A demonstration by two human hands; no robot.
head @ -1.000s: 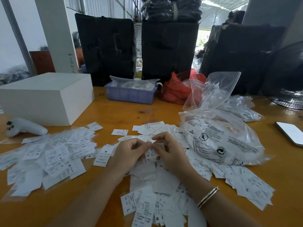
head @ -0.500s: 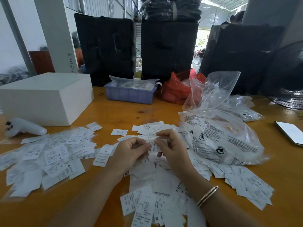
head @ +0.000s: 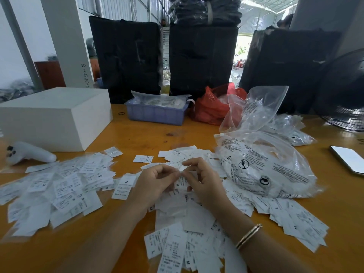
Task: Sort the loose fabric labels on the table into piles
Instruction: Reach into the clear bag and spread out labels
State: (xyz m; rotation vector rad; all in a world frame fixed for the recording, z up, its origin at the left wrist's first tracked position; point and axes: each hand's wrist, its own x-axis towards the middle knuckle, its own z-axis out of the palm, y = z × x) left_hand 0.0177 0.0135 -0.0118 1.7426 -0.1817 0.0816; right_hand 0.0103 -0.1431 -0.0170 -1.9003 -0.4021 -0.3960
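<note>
Labels [head: 183,196] lie heaped mid-desk near its front edge; both hands, left hand [head: 152,184] and right hand [head: 204,184], pinch one small label [head: 180,181] just above the heap, probably to read its size before dropping it on a pile [head: 59,188] toward the desk's left edge.
</note>
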